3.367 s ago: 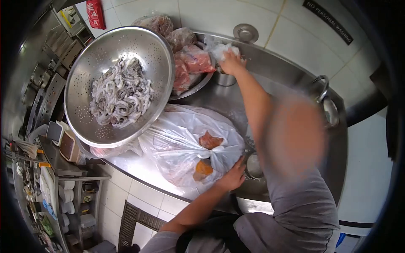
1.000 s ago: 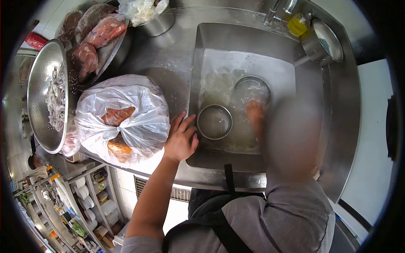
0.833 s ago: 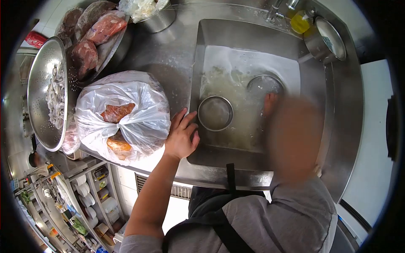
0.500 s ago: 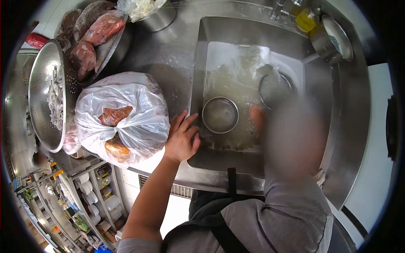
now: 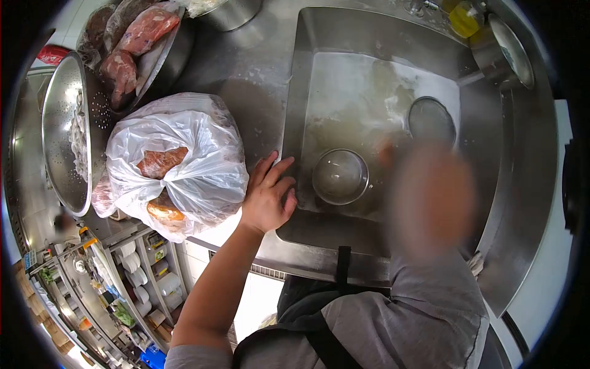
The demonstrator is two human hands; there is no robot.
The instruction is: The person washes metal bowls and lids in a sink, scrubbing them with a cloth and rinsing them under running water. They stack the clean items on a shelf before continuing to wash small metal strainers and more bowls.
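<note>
My left hand (image 5: 268,195) rests with fingers spread on the sink's left rim, beside a knotted white plastic bag (image 5: 209,147) with brown and orange items in it. In the steel sink (image 5: 344,31), cloudy water surrounds a round metal bowl (image 5: 340,176). Farther right lies a round, flat, sieve-like item (image 5: 432,122). My right hand (image 5: 386,154) reaches over the sink between these two; a blur covers most of it, so its fingers and anything in them cannot be made out.
At the left stand a steel colander (image 5: 66,132) with greyish food and a large bowl (image 5: 169,64) of wrapped meat. A steel pot (image 5: 230,13) is at the back. At the back right are a tilted pot (image 5: 501,55) and yellow liquid (image 5: 465,19).
The view has shifted a little. The round bowl has moved slightly right and the sieve-like item sits farther right, away from my right hand. My left hand stays on the rim.
</note>
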